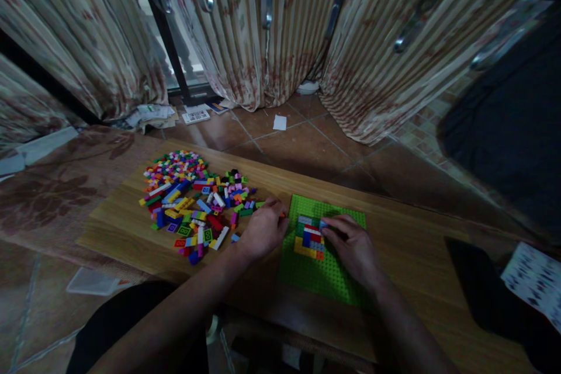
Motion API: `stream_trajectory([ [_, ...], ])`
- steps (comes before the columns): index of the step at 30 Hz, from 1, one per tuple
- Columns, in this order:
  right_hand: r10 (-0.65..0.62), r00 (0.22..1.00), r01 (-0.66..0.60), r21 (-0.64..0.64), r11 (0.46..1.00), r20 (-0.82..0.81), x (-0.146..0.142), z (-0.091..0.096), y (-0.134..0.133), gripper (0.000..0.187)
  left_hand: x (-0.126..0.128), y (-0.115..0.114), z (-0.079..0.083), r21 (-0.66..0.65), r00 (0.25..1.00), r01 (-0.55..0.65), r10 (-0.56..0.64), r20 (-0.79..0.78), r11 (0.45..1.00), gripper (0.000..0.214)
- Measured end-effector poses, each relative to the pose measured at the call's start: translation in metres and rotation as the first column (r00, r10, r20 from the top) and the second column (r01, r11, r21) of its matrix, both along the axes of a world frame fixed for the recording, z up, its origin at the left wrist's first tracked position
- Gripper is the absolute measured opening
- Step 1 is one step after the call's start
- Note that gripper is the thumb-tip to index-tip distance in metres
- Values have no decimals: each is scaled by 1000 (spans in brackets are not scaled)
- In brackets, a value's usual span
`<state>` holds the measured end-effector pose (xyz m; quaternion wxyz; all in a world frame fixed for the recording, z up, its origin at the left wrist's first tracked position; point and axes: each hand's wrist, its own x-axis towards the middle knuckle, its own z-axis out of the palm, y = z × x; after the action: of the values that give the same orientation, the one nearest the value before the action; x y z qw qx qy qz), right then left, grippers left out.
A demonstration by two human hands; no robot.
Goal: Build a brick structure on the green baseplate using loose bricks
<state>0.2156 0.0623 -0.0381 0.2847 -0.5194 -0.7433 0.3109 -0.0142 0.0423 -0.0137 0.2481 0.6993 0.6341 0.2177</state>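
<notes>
A small multicoloured brick build (310, 238) covered only the ten-o'clock part of the green baseplate (324, 280); most studs were bare. The right hand (353, 248) pinched the build's one-o'clock corner. The left hand (263, 229) was curled, perhaps around an orange piece, but it was too dark to tell. A large pile of loose bricks (193, 204) lay unused at nine o'clock on the tabletop (416, 245).

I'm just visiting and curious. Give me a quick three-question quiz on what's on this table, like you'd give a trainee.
1. True or false: the pile of loose multicoloured plastic bricks lies left of the green square studded baseplate.
2. The right hand touches: A the loose pile; B the small multicoloured brick build on the baseplate; C nothing.
3. Fill in: everything rests on a light ___ table.
Key: 1 true; 2 B; 3 wooden.
</notes>
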Motion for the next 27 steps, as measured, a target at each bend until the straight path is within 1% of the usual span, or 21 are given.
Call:
stream_trajectory([
  [8,-11,999,10,31,999,35,0,1,0,27,-1,0,-5,30,1000,-3,3,23,1000,12],
  [12,3,1000,-3,35,999,9,1,-1,1,28,0,1,-3,19,1000,11,-11,26,1000,12],
  [17,-16,1000,16,39,999,-3,6,-3,3,32,0,0,0,5,1000,9,-9,15,1000,12],
  [27,-4,999,3,54,999,34,6,1,2,30,0,1,-2,3,1000,13,-13,22,1000,13],
])
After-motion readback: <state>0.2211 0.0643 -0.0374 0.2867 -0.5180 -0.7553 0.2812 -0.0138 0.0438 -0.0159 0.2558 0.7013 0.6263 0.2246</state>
